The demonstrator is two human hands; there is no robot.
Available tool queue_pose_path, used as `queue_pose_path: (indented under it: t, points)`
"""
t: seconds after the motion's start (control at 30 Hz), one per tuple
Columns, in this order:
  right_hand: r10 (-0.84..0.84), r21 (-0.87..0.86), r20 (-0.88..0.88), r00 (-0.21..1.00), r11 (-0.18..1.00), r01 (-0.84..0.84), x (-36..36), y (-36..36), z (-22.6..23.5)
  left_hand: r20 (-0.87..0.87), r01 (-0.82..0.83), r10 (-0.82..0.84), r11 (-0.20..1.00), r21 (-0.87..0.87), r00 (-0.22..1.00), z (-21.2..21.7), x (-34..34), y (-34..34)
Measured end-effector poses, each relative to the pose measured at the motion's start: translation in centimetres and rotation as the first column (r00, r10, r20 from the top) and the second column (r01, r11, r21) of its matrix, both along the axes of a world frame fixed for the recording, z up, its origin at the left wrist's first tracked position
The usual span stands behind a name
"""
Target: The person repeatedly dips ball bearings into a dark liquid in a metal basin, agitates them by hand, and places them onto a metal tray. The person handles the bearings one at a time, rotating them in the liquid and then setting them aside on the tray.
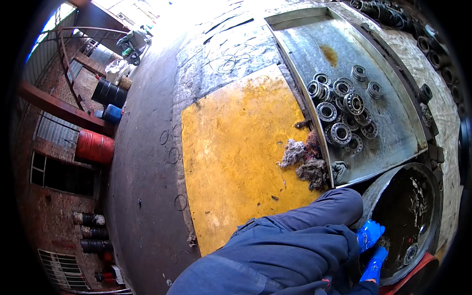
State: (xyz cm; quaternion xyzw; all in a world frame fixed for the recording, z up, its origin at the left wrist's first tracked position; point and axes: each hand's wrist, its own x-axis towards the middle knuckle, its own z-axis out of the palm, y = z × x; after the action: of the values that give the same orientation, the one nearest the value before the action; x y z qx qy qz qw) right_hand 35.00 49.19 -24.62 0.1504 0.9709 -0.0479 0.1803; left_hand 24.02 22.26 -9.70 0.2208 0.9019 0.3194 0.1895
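Observation:
Both my hands wear blue gloves and reach over a round metal tub of dark liquid at the lower right. My left hand is the farther one, its fingers curled closed at the near side of the tub. Just below it, my right hand is closed too, its fingertips close to the left hand. Between them shows a small, dark, rough-looking thing; I cannot make out what it is. A ring-shaped metal bearing sits in the tub, right of my right hand, apart from it.
A shallow metal tray beyond the tub holds several bearings and a grey rag. Dirty rags lie beside it on a yellow sheet. A red rounded object adjoins the tub. Drums stand far left.

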Motion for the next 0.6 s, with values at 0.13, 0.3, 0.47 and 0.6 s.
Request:
queue_pose_path:
  t: [0.13, 0.3, 0.47, 0.6]
  points:
    - [0.006, 0.0, 0.005, 1.0, 1.0, -0.006, 0.4, 0.1, 0.1, 0.003, -0.001, 0.001, 1.0, 0.015, 1.0, -1.1, 0.4, 0.6]
    - [0.002, 0.002, 0.006, 1.0, 1.0, -0.002, 0.7, 0.4, 0.3, 0.004, -0.013, 0.013, 1.0, -0.019, 1.0, -1.3, 0.1, 1.2]
    - [-0.007, 0.001, 0.009, 1.0, 1.0, 0.007, 1.0, 0.1, 0.0, -0.006, 0.004, -0.004, 1.0, -0.012, 1.0, 0.3, 0.0, 0.0]
    - [0.013, -0.009, 0.011, 1.0, 1.0, -0.013, 0.9, 0.1, -0.1, -0.008, -0.047, 0.047, 0.999, 0.006, 0.999, -1.1, 0.3, 0.9]
